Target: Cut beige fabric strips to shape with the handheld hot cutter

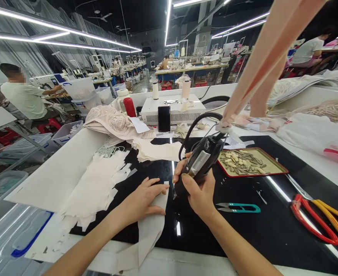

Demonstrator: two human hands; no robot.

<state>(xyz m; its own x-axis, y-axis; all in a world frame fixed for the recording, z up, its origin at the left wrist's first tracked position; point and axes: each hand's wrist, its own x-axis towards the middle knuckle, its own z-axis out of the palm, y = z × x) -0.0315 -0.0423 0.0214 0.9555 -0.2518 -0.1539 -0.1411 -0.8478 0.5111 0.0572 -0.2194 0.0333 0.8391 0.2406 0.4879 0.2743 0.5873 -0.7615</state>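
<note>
Left hand (148,201) — grip part-open, pressing pale fabric strip (154,226) flat | right hand (199,188) — grip closing round black handheld tool (199,163)

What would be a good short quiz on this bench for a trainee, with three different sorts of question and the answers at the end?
1. Which hand holds the black tool, and where is the other hand?
2. True or false: the teal snips lie outside the tray.
3. What colour is the bottle just left of the phone?
A) teal
B) red
C) yellow

Key:
1. The right hand holds it; the left hand lies on a pale strip.
2. True.
3. B.
</note>
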